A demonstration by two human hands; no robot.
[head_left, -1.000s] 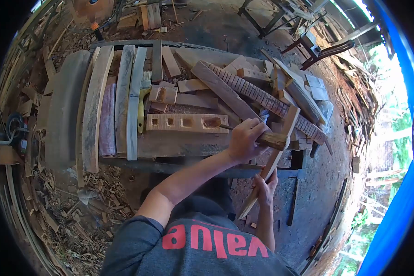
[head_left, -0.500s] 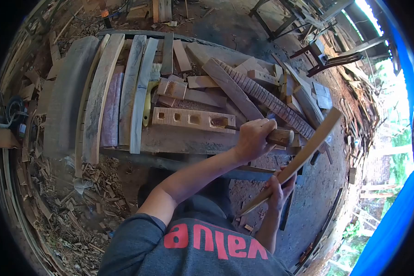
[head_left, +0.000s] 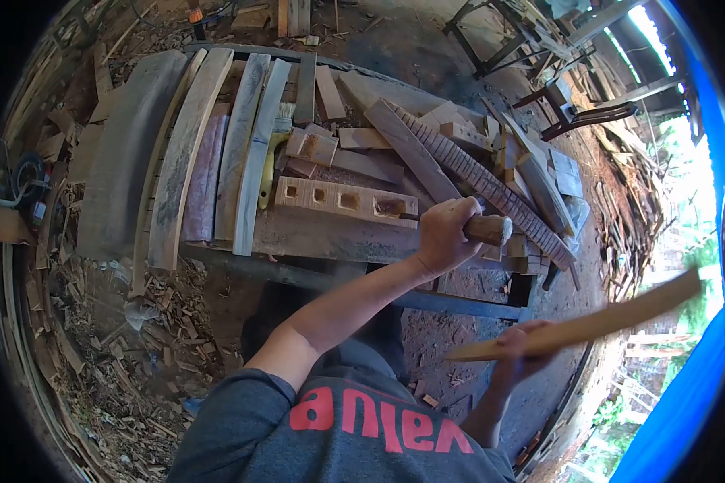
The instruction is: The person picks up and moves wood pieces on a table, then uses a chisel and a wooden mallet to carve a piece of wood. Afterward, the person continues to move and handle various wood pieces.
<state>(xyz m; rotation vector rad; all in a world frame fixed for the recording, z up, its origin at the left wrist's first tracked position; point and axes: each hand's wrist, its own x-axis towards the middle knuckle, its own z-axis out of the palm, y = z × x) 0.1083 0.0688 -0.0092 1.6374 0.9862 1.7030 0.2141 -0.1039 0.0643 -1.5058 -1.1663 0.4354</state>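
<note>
My left hand [head_left: 445, 235] is wrapped round the wooden handle of a chisel [head_left: 489, 230]. The chisel lies nearly level, and its tip reaches into the rightmost hole of a wooden block [head_left: 334, 212] with several square holes cut along its face. Whether the tip touches the bottom of that hole is hidden. Off to the right, below the bench edge, my right hand [head_left: 525, 348] grips a long, slightly curved wooden bat [head_left: 620, 320] near its narrow end. The bat is blurred by motion and apart from the chisel.
Long boards [head_left: 187, 161] lie side by side on the left of the bench [head_left: 330, 241]. A yellow-handled brush [head_left: 268, 173] lies beside them. Offcuts and a notched strip [head_left: 475, 181] are piled at the right. Wood chips [head_left: 177, 338] cover the ground.
My right hand has swung the bat away to the right and down, from near the chisel's end. My left hand still holds the chisel in the hole.
</note>
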